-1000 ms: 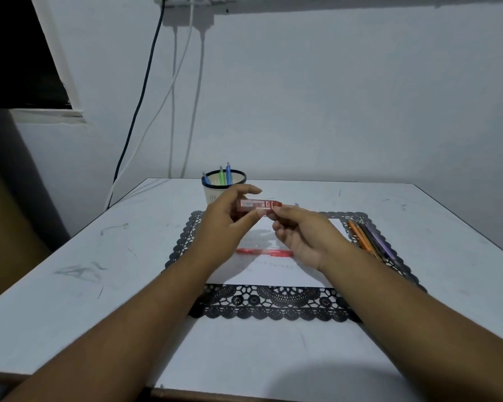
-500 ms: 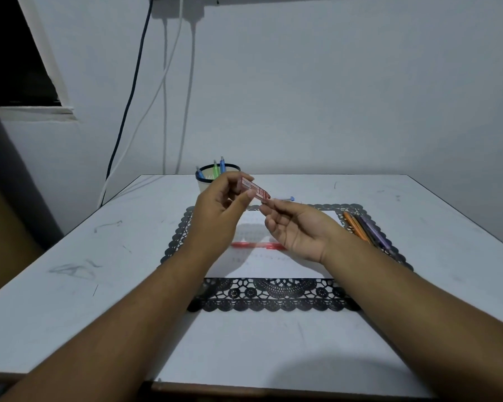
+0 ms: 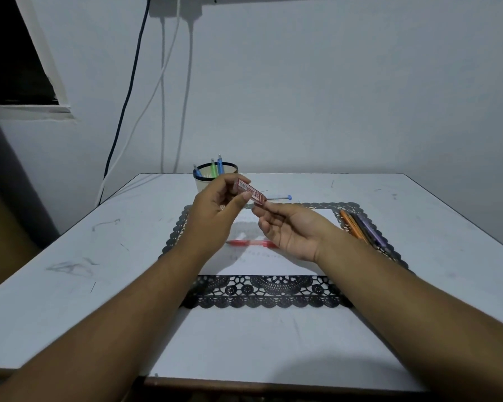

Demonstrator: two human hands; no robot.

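My left hand [image 3: 215, 216] pinches a small flat red case [image 3: 249, 193] between thumb and fingers above the table, with its right end tilted downward. Palm up just below that lower end is my right hand [image 3: 291, 230], its fingers loosely curled; I see nothing in it. Under both hands a white sheet of paper [image 3: 273, 262] lies on a black lace mat [image 3: 262, 291], and a red pen [image 3: 244, 243] lies across the paper.
A black-rimmed cup [image 3: 199, 184] with three pens stands behind my left hand. A thin refill with a blue end [image 3: 278, 197] lies beyond the mat. Several orange and purple pens [image 3: 360, 227] lie on the mat's right edge. Cables [image 3: 128, 97] hang down the wall at the left.
The red case has gone from level, held at both ends, to tilted down to the right in my left hand alone. My right hand let go and turned palm up beneath it.
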